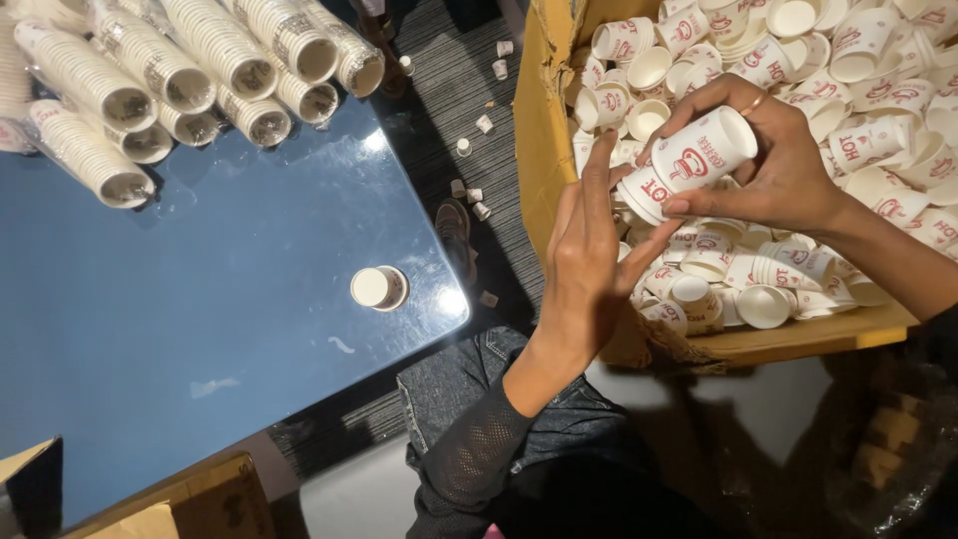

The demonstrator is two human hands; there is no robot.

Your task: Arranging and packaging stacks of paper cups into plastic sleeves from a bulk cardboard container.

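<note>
My right hand (773,165) grips a short stack of white paper cups with red print (689,160), held on its side above a cardboard box (544,130) full of loose cups of the same kind. My left hand (589,265) is raised beside the stack's lower end, fingers straight and apart, its fingertips touching the bottom cup. A ring shows on a finger of my right hand. The box lies to my right, tilted, with its open side toward me.
A glossy blue table (200,329) lies on the left, with one small cup stack (379,287) standing on it. Several long cup stacks in clear sleeves (170,75) lie at its far edge. Stray cups (477,195) dot the dark floor. A brown box (190,499) sits at the lower left.
</note>
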